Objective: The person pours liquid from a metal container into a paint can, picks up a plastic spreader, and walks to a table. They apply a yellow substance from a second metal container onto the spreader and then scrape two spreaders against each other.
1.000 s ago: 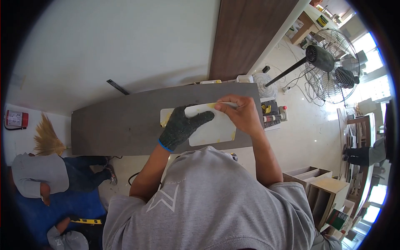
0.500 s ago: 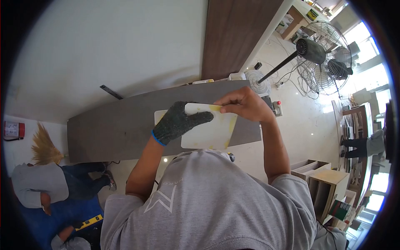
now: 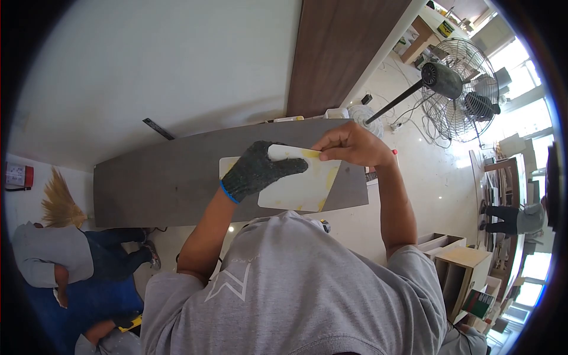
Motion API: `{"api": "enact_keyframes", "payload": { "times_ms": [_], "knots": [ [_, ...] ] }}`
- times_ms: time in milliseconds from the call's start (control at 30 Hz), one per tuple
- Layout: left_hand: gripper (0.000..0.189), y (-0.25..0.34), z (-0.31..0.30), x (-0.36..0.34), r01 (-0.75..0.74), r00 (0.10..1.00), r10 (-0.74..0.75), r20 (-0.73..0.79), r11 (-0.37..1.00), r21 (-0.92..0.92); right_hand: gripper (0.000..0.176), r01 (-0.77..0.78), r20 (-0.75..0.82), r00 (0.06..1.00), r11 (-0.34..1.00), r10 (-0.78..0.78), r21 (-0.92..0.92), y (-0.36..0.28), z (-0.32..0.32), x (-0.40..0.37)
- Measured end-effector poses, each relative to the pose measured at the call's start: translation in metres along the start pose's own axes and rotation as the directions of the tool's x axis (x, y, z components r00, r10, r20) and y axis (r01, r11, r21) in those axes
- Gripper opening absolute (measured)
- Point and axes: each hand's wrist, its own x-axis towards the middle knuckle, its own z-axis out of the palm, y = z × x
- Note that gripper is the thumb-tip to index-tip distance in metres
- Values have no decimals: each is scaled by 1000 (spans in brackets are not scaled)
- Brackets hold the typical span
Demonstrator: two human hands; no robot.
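My left hand (image 3: 251, 171), in a dark knit glove with a blue cuff, grips a flat white sheet (image 3: 296, 192) with yellow smears. The thumb lies across its face and the other fingers are hidden behind. Left of the glove shows a pale corner (image 3: 226, 164), rounded and also marked yellow. My right hand (image 3: 353, 145) is bare, its thumb and fingertips pinching the sheet's upper right corner. Both hands are over a long dark grey board (image 3: 160, 189).
A white wall (image 3: 177, 59) and brown panel (image 3: 343, 53) stand beyond the board, with a black metal strip (image 3: 158, 128) near its far edge. A fan (image 3: 444, 81) is at right, wooden boxes (image 3: 461, 266) lower right. Co-workers (image 3: 53, 254) are at lower left, another person (image 3: 529, 219) far right.
My right hand has shifted slightly right, still pinching the sheet's corner. My left hand keeps its grip. At lower left, a co-worker's gloved hand and the yellow tool have moved.
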Motion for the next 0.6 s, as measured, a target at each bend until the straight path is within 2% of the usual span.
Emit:
{"api": "enact_keyframes", "payload": {
  "times_ms": [67,167,267,367,467,600],
  "knots": [
    [33,-2,-1,2,-10,1000,9,19,998,62,16,-80,16,997,997,80,-2,-11,3,2],
    [33,-2,2,3,-48,999,48,18,998,42,17,-128,-7,992,989,128,-77,-16,9,7],
    [33,-4,3,3,-43,999,43,16,998,37,17,-189,-48,982,946,182,-262,-27,14,11],
    [32,8,6,1,-35,999,33,20,993,110,17,0,28,1000,928,11,-372,-8,6,14],
    [28,8,1,-1,-53,999,53,0,998,15,17,126,53,991,992,-126,9,-2,-7,6],
    [29,6,0,0,-56,998,54,27,996,73,19,-48,126,990,995,59,-85,-18,-7,6]
  ]
}}
